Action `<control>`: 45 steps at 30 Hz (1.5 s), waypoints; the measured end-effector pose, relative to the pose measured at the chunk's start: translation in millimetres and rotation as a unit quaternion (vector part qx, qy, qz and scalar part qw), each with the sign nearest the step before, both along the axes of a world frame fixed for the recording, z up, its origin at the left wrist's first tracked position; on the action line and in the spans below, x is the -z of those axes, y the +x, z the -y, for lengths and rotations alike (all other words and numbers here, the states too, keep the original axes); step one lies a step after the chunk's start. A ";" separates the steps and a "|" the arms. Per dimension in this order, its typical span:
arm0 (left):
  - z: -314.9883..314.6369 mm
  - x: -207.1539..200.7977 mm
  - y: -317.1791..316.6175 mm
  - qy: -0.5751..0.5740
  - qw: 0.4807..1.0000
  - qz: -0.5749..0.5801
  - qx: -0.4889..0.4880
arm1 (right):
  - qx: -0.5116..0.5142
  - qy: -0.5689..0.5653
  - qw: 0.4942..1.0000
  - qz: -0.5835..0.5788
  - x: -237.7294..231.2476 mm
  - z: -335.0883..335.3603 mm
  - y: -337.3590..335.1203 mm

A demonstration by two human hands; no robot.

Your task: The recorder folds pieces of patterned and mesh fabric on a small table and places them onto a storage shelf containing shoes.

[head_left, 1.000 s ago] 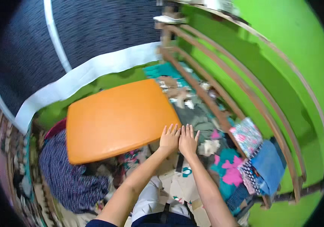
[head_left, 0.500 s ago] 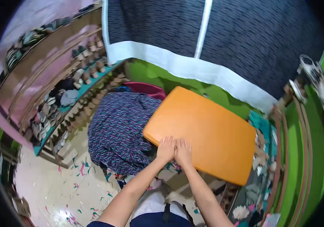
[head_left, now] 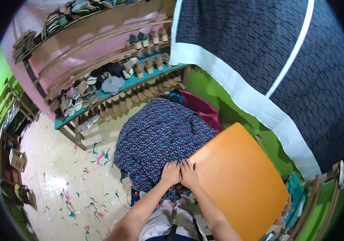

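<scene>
An orange tabletop (head_left: pixel 236 176) with rounded corners stands in front of me to the right. Beside its left edge, a dark cloth with a small purple and teal pattern (head_left: pixel 156 136) covers a bulky heap. My left hand (head_left: pixel 171 173) is over the cloth next to the table edge, its fingers extended and close together. My right hand (head_left: pixel 188 173) is at the table's left edge, its fingers slightly bent over the orange surface. The two hands are nearly side by side. No object shows in either hand; their palms are hidden.
Shoes line a wooden rack with a teal shelf (head_left: pixel 129 84) at the back left. Coloured scraps (head_left: pixel 65 201) litter the tiled floor. Behind the heap is a magenta cloth-like thing (head_left: pixel 202 108). A dark curtain (head_left: pixel 236 44) hangs at the back; teal material (head_left: pixel 294 197) lies at right.
My view has turned left, showing more of the shoe rack and floor. My hands have moved from the tabletop's near edge toward its left edge, the left one now over the patterned cloth.
</scene>
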State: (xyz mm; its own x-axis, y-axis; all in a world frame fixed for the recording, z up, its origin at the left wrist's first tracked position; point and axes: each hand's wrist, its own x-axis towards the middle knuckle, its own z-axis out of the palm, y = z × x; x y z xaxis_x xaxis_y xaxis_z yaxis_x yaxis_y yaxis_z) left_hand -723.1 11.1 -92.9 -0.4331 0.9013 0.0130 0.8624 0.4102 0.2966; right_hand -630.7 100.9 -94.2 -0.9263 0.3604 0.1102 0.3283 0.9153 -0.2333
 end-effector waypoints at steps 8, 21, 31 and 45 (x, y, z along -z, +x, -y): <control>25.2 14.0 9.7 -0.225 0.967 0.124 0.005 | -0.192 0.043 0.976 0.096 13.7 -9.9 -9.1; 41.5 -15.2 -14.9 -0.024 0.952 0.109 -0.286 | -0.118 -0.211 0.959 -0.149 -13.8 -25.3 18.5; 41.5 -106.1 -15.5 0.213 0.927 0.050 -0.305 | 0.006 -0.476 0.869 -0.135 -12.3 -15.5 26.1; 38.4 -126.8 59.1 0.082 0.974 0.211 -0.005 | 0.234 -0.836 0.495 -0.035 -64.7 -36.7 -32.2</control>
